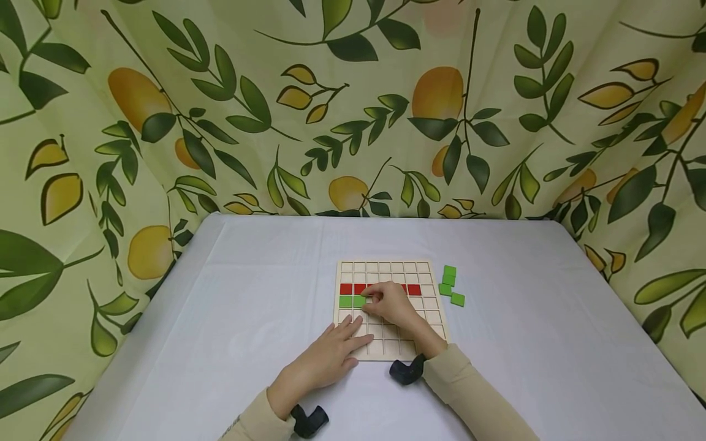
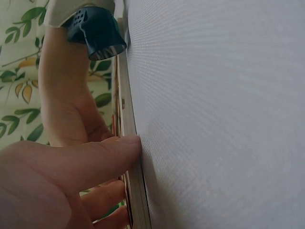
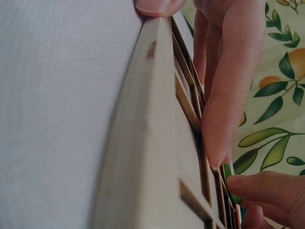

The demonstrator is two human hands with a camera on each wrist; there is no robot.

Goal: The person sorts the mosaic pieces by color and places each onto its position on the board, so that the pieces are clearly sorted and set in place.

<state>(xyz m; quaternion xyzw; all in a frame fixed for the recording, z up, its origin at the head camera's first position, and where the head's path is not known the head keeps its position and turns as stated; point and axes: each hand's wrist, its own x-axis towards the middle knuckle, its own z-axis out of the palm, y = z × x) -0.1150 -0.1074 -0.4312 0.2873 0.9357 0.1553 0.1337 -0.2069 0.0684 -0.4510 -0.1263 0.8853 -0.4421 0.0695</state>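
Note:
A wooden grid board (image 1: 407, 350) lies on the table. A row of red tiles (image 1: 345, 288) runs across it, partly hidden behind my right hand. Just in front of that row, two green tiles (image 1: 345, 301) sit side by side at the left. My right hand (image 1: 393, 304) pinches the second green tile (image 1: 358, 301), thumb and forefinger at its edges. My left hand (image 1: 328, 355) rests spread on the board's front left corner, its thumb touching the front edge in the left wrist view.
Several loose green tiles (image 1: 449, 271) lie to the right of the board. A white cloth (image 1: 265, 275) covers the table. Each wrist carries a black camera (image 1: 407, 370). A leaf-and-fruit patterned curtain (image 1: 353, 122) hangs behind and at both sides.

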